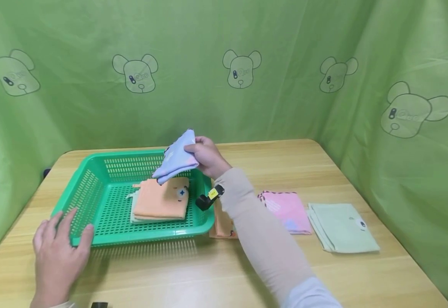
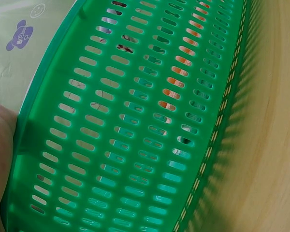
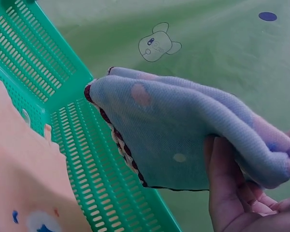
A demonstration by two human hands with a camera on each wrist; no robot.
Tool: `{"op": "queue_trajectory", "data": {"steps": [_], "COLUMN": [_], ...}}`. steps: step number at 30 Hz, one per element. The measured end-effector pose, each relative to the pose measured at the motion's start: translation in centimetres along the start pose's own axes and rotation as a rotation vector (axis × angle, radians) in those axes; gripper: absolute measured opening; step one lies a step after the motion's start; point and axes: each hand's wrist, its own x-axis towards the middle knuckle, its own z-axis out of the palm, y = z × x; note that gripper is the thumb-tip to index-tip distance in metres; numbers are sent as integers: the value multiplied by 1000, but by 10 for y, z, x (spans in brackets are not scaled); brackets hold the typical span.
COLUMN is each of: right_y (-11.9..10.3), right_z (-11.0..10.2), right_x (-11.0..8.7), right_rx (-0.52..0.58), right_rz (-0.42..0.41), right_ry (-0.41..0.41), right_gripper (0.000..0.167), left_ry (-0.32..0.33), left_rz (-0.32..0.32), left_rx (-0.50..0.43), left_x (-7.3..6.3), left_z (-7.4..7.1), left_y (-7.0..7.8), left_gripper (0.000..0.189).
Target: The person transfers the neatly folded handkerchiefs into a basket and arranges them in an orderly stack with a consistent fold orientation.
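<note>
The right hand (image 1: 208, 158) over there pinches a folded blue cloth (image 1: 178, 156) between thumb and fingers, above the green basket (image 1: 151, 236); the left hand (image 1: 58, 252) rests on the basket's near left corner, fingers loosely spread; inside, an orange cloth (image 1: 158, 201) lies over a mint cloth (image 1: 137, 220); to the right, on the table (image 1: 162, 273), a pink cloth (image 1: 289, 209) lies beside a pale green cloth (image 1: 343, 231).

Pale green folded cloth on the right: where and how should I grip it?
Probably pinch the pale green folded cloth by its right edge, from the right: it lies flat, its layers splay on the left, and the pink folded cloth sits close there.
</note>
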Motion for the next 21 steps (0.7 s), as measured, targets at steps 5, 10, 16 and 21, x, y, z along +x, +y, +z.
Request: {"op": "queue_trajectory", "data": {"steps": [5,10,16,21], "right_y": [2,5,12,22], "right_z": [8,18,30,39], "right_x": [0,1,2,4], "right_rx": [-25,-58,-70,-86], "right_rz": [17,47,82,109], "right_ry": [-12,-13,-42,-83], "right_gripper": [44,46,48,49], "left_ry": [-4,2,2,-14], "left_rz": [6,16,14,5], "left_rx": [2,0,-5,3], "left_x": [1,3,3,0], "left_z": [-1,-1,0,0], "left_y": [0,0,0,-1], "left_gripper": [58,58,58,58]}}
